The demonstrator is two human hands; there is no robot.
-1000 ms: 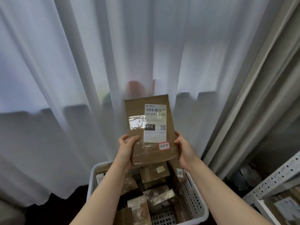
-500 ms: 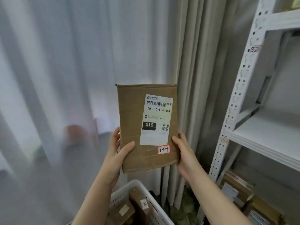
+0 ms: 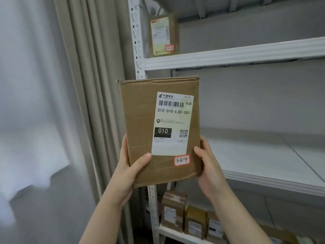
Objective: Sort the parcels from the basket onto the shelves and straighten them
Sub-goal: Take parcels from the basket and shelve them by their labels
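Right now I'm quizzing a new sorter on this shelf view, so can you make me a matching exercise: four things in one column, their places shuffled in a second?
Things
1. brown parcel
2. yellow-labelled parcel
3. row of small parcels
4. red-edged sticker

Places
A. standing on the upper shelf
B. on the lowest shelf in view
C. lower right of the brown parcel's face
D. held between the left hand and the right hand

Pairs: 1-D, 2-A, 3-B, 4-C
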